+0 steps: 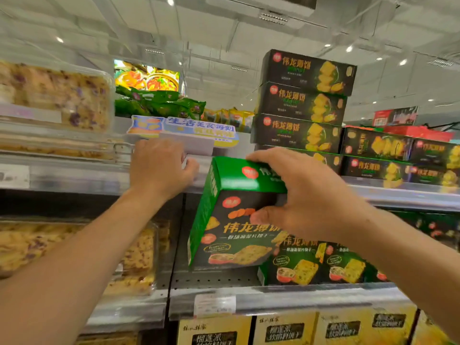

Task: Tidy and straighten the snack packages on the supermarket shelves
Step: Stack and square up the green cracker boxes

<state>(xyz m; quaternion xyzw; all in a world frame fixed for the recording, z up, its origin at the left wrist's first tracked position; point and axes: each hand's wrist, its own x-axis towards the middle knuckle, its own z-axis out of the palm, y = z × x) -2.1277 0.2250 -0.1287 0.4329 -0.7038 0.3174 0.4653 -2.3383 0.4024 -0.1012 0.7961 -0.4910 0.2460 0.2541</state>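
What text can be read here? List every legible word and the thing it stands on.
"伟龙薄饼" on the green box in the right hand.
"伟龙薄饼" on the stacked dark boxes on the top shelf.
"伟龙薄饼" on the green boxes standing on the middle shelf.
"生活美食" opens the blue shelf sign; the rest is blurred.
Price tag, yellow boxes, all small print: too blurred to read.
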